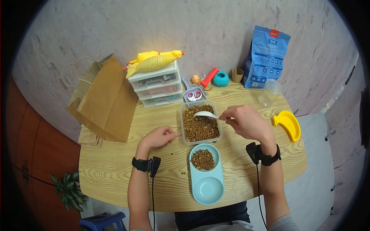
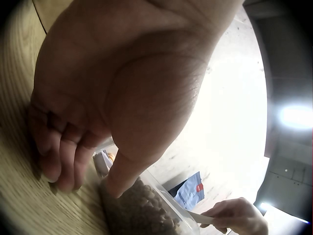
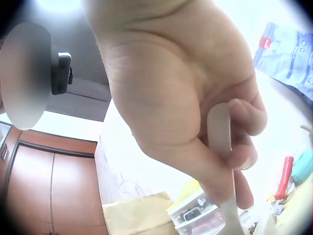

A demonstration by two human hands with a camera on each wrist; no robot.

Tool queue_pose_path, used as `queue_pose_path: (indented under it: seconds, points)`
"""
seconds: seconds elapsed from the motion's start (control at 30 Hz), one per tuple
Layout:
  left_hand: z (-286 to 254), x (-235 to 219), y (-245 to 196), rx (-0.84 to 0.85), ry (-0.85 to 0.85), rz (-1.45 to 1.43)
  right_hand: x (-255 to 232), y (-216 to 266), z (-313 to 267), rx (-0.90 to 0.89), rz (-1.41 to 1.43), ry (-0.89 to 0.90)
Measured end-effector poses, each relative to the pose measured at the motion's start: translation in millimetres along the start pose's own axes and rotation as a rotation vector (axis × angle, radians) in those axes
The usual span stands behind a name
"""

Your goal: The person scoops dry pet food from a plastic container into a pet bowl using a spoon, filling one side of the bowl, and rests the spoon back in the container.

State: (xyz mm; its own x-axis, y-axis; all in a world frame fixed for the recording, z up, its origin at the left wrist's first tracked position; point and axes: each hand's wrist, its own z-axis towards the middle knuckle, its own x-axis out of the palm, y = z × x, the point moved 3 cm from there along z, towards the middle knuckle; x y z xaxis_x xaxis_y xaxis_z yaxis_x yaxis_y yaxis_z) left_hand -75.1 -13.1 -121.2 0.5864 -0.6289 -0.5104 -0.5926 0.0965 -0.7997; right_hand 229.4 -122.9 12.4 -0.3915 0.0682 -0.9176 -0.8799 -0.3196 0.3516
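Note:
The right hand [image 1: 248, 122] pinches the handle of a white spoon [image 1: 206, 114], its bowl in the brown kibble [image 1: 200, 129] of a clear square container [image 1: 182, 133]. In the right wrist view the fingers curl round the spoon handle [image 3: 219, 129]. Beside the container's left wall, the left hand [image 1: 157, 137] rests on the table with loosely curled fingers, holding nothing; the left wrist view shows its palm [image 2: 117, 83]. Below the container stands a light blue double bowl [image 1: 195, 175], kibble [image 1: 202, 159] in its upper hollow and none in the lower.
Paper bag [image 1: 106, 102] and drawer unit [image 1: 160, 85] with yellow toys [image 1: 152, 64] stand at left. Scissors [image 1: 194, 96] lie behind the container. A blue bag [image 1: 266, 57], clear cup [image 1: 269, 93] and yellow dish [image 1: 289, 125] are at right. Few kibble pieces [image 1: 183, 173] lie on the table.

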Motion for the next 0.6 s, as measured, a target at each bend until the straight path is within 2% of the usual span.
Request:
queue_pose_path:
  seconds: [0.27,0.33,0.53,0.6]
  points:
    - [2,2,-6,-0.055,0.022,-0.129,-2,-3,5,0.002,0.166,0.017]
    - [3,5,-7,-0.03,-0.014,0.107,-1,-8,8,0.014,0.199,0.028]
    - [-1,7,-17,-0.039,-0.045,0.139,2,-24,13,0.065,0.384,0.06]
    - [-1,7,-16,-0.044,-0.044,0.137,2,-28,15,0.208,0.461,0.124]
